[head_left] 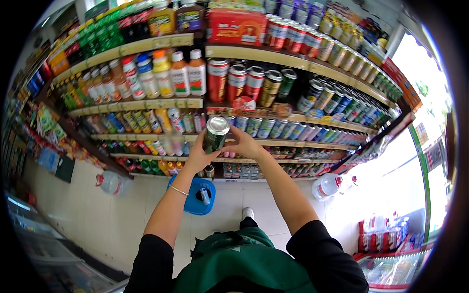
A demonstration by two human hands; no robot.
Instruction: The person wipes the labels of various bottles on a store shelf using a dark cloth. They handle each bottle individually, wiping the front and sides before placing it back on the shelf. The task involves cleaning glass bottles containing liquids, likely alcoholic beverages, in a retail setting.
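A dark green drink can (214, 142) with a silver lid is held upright in front of the shelves. My left hand (199, 156) wraps round its left side and base. From the right, my right hand (243, 145) closes its fingers against the can's other side. On the floor below stands a blue plastic basin (200, 211), holding a small silver-blue can or bottle (204, 196) and something black. Red cans (236, 82), a gold can (270, 88) and a green can (287, 83) line the shelf beyond my hands.
Shelves of bottles and cans (312, 63) span the width ahead. Large clear water jugs stand on the floor at left (111, 183) and right (326, 187). A glass-topped case (391, 273) sits at lower right, with red-and-white packs (378, 241) by it.
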